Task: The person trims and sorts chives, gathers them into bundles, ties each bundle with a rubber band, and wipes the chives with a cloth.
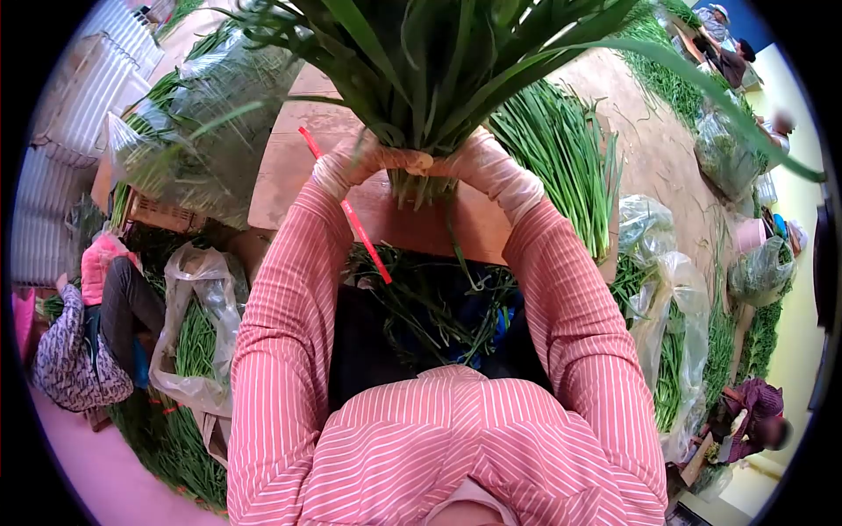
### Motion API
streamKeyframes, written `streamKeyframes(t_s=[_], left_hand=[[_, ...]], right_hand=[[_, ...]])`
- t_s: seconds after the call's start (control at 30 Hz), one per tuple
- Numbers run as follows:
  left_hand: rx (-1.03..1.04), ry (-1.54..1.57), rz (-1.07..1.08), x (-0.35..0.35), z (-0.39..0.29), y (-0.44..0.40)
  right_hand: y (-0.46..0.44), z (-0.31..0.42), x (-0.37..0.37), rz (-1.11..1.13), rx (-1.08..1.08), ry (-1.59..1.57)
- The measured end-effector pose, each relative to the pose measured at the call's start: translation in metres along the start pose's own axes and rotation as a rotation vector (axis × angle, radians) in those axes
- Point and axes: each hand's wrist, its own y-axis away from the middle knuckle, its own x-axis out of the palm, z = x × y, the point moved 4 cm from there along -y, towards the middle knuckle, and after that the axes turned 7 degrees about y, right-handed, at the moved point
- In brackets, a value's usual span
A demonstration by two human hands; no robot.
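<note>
A thick bunch of Chinese chives (pixel 421 105) stands upright in front of me, its leaves fanning out at the top. Its cut stem ends point down, just over a wooden board (pixel 285 171). Wrapped round the bunch from the left is my left hand (pixel 364 160), in a pale thin glove. My right hand (pixel 478 167), gloved too, closes on it from the other side, and the fingers of both meet in front. A narrow red strip (pixel 364 237) hangs by my left wrist. More chives (pixel 561 149) lie in a pile on the right of the board.
Loose leaves (pixel 430 302) lie on my lap. Plastic bags of greens stand at left (pixel 202 337) and right (pixel 675 324), and a large wrapped bundle (pixel 215 131) lies at upper left. One person (pixel 83 351) sits at left; several others work along the right.
</note>
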Motion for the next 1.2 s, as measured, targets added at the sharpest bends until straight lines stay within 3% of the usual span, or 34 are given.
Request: streamKeyframes(t_s=[0.1, 0.17, 0.2, 0.3, 0.33, 0.37, 0.43, 0.47, 0.5, 0.57, 0.63, 0.7, 0.83, 0.97, 1.07, 1.2], left_hand=[[0.076, 0.107, 0.002, -0.004, -0.019, -0.004], [0.245, -0.272, -0.042, -0.015, -0.033, -0.009], [0.301, -0.22, -0.063, -0.016, -0.038, -0.009], [0.142, -0.133, -0.056, -0.041, -0.055, -0.012], [0.257, -0.772, -0.136, -0.048, -0.068, -0.016], [0.339, -0.741, -0.061, -0.052, -0.074, -0.02], [0.144, -0.286, 0.096, -0.059, -0.078, -0.022], [0.054, -0.412, 0.111, -0.06, -0.087, -0.024], [-0.012, -0.277, 0.152, -0.066, -0.081, -0.02], [-0.189, -0.285, 0.182, -0.082, -0.064, -0.02], [-0.263, -0.235, 0.231, -0.086, -0.052, -0.011], [-0.399, -0.182, 0.334, -0.089, -0.042, -0.005], [-0.669, -0.198, 0.254, -0.105, -0.003, 0.005], [-0.653, -0.22, 0.37, -0.11, 0.02, 0.004], [-0.771, -0.083, 0.362, -0.107, 0.031, 0.006], [-0.767, -0.099, 0.369, -0.107, 0.039, 0.002]], right_hand=[[-0.014, 0.007, -0.006, -0.07, -0.076, -0.101], [-0.024, 0.029, -0.015, -0.043, -0.12, -0.01], [-0.029, 0.031, -0.017, -0.065, -0.104, -0.009], [-0.04, 0.051, -0.021, -0.076, -0.105, -0.031], [-0.045, 0.055, -0.016, -0.065, -0.082, -0.07], [-0.048, 0.059, -0.013, -0.054, -0.057, -0.112], [-0.042, 0.064, -0.005, -0.064, 0.0, -0.235], [-0.041, 0.066, 0.004, -0.074, 0.009, -0.426], [-0.039, 0.067, 0.014, -0.087, 0.02, -0.619], [-0.031, 0.067, 0.035, -0.044, 0.141, -0.675], [-0.027, 0.053, 0.07, 0.007, 0.254, -0.931], [-0.021, 0.04, 0.096, 0.047, 0.398, -0.953], [-0.001, 0.049, 0.11, 0.062, 0.585, -0.988], [0.002, 0.03, 0.135, 0.095, 0.61, -1.129], [0.008, 0.033, 0.135, 0.163, 0.749, -1.099], [0.01, 0.02, 0.138, 0.151, 0.837, -0.87]])
